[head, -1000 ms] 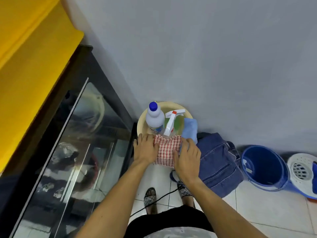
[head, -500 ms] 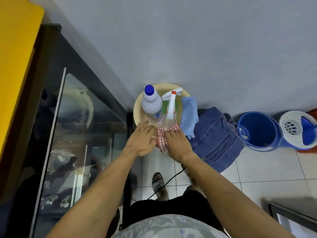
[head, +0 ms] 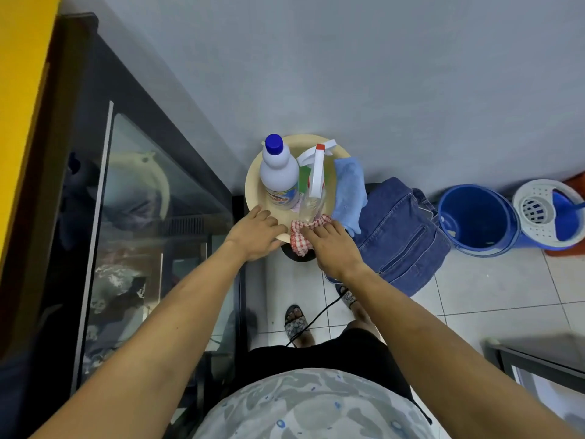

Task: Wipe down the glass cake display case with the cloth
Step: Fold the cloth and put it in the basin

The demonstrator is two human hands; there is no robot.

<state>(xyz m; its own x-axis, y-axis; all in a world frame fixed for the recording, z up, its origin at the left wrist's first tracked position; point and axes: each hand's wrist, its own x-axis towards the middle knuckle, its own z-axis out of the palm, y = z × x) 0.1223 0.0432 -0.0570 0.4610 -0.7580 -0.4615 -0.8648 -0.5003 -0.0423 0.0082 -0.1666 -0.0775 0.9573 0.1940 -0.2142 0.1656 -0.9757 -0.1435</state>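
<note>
A red-and-white checked cloth (head: pixel 300 237) hangs bunched over the near rim of a cream basin (head: pixel 253 182). My right hand (head: pixel 332 247) rests on it, fingers pinching its top edge. My left hand (head: pixel 256 232) lies on the basin's near rim just left of the cloth, fingers curled, touching the cloth's edge. The glass cake display case (head: pixel 148 217), with its black frame, fills the left side; its glass shows reflections and dim shapes inside.
The basin holds a white bottle with a blue cap (head: pixel 278 175), a spray bottle (head: pixel 315 182) and a light blue cloth (head: pixel 349 191). A denim bag (head: pixel 402 232), a blue bucket (head: pixel 474 217) and a mop wringer (head: pixel 547 213) stand along the grey wall. A black cable (head: pixel 316 315) crosses the tiled floor by my feet.
The checked cloth was spread flat under both hands; it is now gathered into a bunch under my right hand. My left hand has slid off to the basin rim. The view has tilted down.
</note>
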